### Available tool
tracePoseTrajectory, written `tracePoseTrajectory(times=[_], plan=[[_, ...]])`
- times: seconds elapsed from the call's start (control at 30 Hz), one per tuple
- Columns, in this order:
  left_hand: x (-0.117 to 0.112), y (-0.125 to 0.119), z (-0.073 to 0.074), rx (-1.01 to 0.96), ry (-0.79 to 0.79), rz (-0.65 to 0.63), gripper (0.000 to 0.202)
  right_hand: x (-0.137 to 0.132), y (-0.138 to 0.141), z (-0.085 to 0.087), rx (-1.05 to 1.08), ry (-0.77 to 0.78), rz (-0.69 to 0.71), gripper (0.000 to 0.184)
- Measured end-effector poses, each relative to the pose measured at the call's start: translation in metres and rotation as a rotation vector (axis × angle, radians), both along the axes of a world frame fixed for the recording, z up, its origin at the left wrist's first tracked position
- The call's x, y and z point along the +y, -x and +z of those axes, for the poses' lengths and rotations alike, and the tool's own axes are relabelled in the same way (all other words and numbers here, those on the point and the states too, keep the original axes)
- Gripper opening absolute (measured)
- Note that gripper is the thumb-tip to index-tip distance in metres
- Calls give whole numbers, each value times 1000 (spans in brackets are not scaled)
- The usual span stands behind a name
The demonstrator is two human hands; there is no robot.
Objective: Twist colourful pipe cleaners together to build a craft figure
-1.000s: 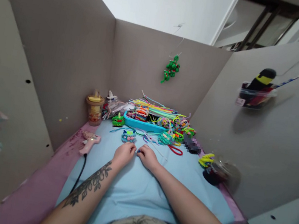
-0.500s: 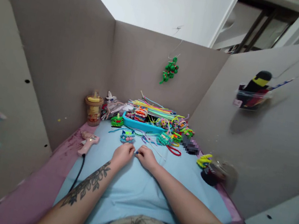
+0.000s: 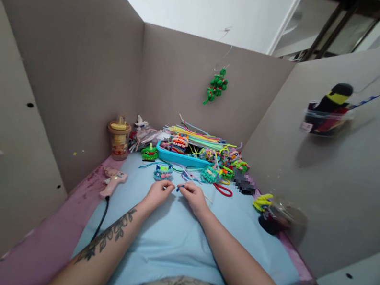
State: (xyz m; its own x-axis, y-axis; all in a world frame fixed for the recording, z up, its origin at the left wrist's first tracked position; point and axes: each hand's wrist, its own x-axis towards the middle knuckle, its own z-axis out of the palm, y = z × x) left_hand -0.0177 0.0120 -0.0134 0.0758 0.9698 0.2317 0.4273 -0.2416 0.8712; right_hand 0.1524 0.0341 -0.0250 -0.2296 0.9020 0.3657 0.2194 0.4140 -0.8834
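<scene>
My right hand [image 3: 194, 197] pinches a small dark blue piece [image 3: 179, 188] between thumb and fingertips; it may be a bit of pipe cleaner. My left hand [image 3: 158, 193] is closed in a pinch just beside it, and what its fingertips hold, if anything, is too small to make out. A narrow gap separates the two hands. Just beyond the left hand sits a blue pipe-cleaner monster figure [image 3: 163, 172]. Loose pipe cleaners [image 3: 190, 175] lie beyond the right hand, beside a teal figure [image 3: 211, 175].
A blue tray [image 3: 185, 160] with pipe cleaners and figures stands at the back. On the left are a pink glue gun [image 3: 113, 183] with a black cord and a lidded cup [image 3: 118, 139]. A dark jar [image 3: 271, 221] stands right. Grey panels [image 3: 193, 80] enclose the table.
My hands have drawn slightly apart, and the right has turned so that more of the dark blue piece shows. The view has shifted a little.
</scene>
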Motion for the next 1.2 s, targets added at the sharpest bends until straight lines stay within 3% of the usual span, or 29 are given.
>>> tracePoseTrajectory(times=[0.27,0.57,0.87,1.2], plan=[[-10,-4,12,-232,162,-176,43,-1,5,-2,236,168,66,30],[-9,-8,12,-293,156,-115,30,-5,9,3,305,274,106,37],[-8,-6,15,-224,30,-28,20,-2,11,0,311,212,37,28],[-7,-2,9,-202,147,-12,34,-6,10,7,208,60,-39,18]])
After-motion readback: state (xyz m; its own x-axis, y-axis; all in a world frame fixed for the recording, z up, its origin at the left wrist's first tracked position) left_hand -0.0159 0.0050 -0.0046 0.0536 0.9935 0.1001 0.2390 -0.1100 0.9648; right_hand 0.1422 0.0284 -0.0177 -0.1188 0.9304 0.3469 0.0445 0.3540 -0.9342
